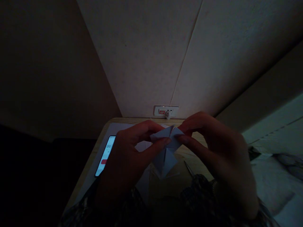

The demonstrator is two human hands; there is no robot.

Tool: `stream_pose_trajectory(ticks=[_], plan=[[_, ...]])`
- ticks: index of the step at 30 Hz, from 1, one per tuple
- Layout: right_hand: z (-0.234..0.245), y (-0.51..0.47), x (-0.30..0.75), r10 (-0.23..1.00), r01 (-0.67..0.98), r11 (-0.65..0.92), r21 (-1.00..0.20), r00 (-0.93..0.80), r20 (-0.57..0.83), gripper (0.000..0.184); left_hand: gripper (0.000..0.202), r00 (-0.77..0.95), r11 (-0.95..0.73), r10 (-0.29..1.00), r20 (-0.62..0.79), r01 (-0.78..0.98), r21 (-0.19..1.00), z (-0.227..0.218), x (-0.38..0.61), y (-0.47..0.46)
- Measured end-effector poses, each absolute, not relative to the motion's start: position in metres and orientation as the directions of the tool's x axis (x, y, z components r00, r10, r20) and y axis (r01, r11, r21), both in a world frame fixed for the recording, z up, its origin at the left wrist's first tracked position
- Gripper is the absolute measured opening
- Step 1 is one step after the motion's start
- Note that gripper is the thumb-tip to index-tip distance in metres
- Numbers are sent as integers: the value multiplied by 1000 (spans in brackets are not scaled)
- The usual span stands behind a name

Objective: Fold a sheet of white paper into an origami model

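Note:
A folded piece of white paper (167, 151) with several pointed flaps is held up above the small wooden table. My left hand (132, 154) pinches it from the left, the thumb lying across its front near the centre. From the right, my right hand (213, 151) grips the upper right flap between thumb and fingers. Both hands are closed on the paper. The fingertips behind the paper are partly hidden. Below my right hand, a thin pointed metal tool (188, 168) lies on the table; its other end is hidden by my sleeve.
A lit phone (105, 156) showing a timer rests on white sheets (88, 186) at the left. The wooden table (107, 121) meets a wall carrying a socket plate (156, 110) with a plug in it. Pale bedding (274, 186) is at the right. The scene is dim.

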State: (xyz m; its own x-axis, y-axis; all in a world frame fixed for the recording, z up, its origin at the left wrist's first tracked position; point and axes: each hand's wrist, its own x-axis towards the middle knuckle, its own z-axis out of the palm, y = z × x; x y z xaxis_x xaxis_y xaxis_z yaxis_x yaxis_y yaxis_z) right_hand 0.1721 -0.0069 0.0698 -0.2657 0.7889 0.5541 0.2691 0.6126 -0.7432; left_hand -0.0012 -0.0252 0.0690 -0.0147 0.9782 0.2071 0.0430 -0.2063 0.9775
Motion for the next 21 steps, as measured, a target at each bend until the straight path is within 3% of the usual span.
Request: stream_pose_trajectory(ticks=[21], plan=[[73,-5,172,793,372,609,-701,-264,549,16,13,-68,-223,971,230,95,970,71,-3,-25]])
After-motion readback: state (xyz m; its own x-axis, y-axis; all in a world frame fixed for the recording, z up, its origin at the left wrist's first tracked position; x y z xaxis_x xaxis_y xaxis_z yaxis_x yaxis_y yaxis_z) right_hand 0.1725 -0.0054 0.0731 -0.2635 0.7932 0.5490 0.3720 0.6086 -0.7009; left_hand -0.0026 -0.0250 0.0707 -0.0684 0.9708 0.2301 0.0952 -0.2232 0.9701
